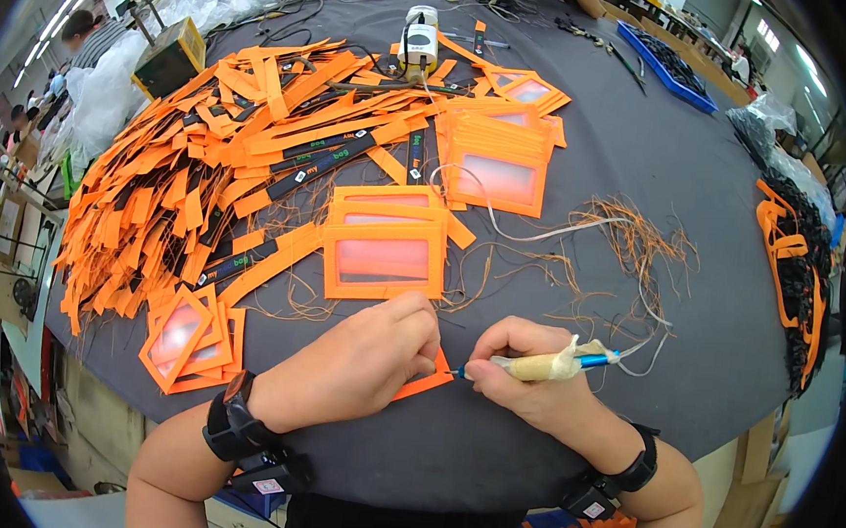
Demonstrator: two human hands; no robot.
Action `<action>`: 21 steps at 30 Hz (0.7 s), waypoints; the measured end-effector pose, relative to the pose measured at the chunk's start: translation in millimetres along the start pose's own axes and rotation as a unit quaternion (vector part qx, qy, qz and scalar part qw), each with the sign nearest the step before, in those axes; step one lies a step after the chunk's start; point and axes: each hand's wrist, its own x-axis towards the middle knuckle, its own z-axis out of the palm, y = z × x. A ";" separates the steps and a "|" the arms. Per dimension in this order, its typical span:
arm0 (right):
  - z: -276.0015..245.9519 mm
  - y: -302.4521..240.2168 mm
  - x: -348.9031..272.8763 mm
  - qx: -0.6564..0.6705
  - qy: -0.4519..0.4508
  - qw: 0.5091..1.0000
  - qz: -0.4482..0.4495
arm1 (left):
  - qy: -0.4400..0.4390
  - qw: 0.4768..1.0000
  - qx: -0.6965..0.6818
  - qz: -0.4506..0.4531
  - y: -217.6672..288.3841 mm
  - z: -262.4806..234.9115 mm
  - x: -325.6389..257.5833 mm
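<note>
My left hand [369, 363] is closed on an orange frame piece [424, 386] near the front of the table; most of the piece is hidden under the hand. In my right hand [525, 369] is a blue, pen-shaped corded tool [595, 359] with a cream wrapped grip. Its thin tip meets or nearly meets the right corner of the orange piece. Just beyond my hands lies a stack of orange-framed clear window pouches [382, 294]. A second pouch stack [491, 208] sits farther right, and several loose pouches [183, 331] overlap at the left.
A big heap of orange and black straps [184, 169] spreads over the left side. Orange thread scraps [631, 241] lie tangled on the right, beside the tool's white cord [533, 238]. Behind are a white power adapter [419, 40] and a blue tray [664, 67]. Black-orange straps [787, 250] line the right edge.
</note>
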 end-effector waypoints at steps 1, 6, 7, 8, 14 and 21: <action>0.6 -0.6 0.0 0.063 0.019 0.997 0.030 | 0.023 0.999 -0.036 0.004 -4.0 -1.6 -0.6; -7.9 5.1 3.1 0.359 0.089 0.924 0.098 | 0.265 0.954 -0.117 -0.079 -6.5 -38.2 -7.0; -9.2 3.3 5.8 0.380 0.101 0.914 0.095 | 0.257 0.963 0.046 -0.062 -6.4 -54.6 -12.8; -10.5 4.9 6.7 0.399 0.115 0.906 0.085 | 0.241 0.947 0.208 -0.043 -2.6 -67.1 -17.6; -19.6 10.1 4.5 0.441 0.180 0.878 0.045 | 0.132 0.905 0.361 -0.184 61.6 -46.9 -53.4; -18.1 6.0 9.7 0.437 0.201 0.876 0.039 | 0.023 0.942 0.290 -0.169 56.9 -3.6 -51.2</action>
